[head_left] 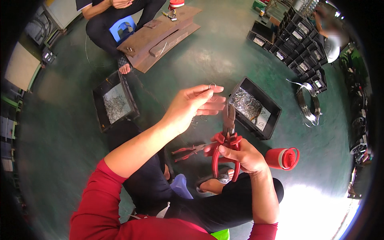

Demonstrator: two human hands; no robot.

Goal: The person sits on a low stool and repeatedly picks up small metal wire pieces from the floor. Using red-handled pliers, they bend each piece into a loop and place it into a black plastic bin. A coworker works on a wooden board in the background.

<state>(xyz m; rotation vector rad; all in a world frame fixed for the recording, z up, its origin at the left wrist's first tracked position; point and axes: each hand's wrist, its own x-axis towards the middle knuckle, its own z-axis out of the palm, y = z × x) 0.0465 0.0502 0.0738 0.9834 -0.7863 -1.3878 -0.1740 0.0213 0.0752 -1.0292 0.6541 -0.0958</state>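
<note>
My left hand [185,107] is raised in front of me, its thumb and forefinger pinching a small bent wire piece [213,85]; the other fingers stretch out to the right. A few more thin curved wires [204,118] show just below that hand; whether they hang from it or lie on the floor I cannot tell. In my right hand [250,157] is a large pair of pliers [229,118] with red handles, jaws pointing up, close to the left fingertips. The jaws look closed and apart from the wire. A second red-handled pair of pliers [189,152] lies on the floor below.
A black crate [274,126] of small wire pieces stands ahead right, another crate [98,112] at left. A red lidded cup [280,159] and a wire coil [307,105] are on the right. Farther off are a co-worker [108,24], a brown bench [160,38] and stacked crates [298,40].
</note>
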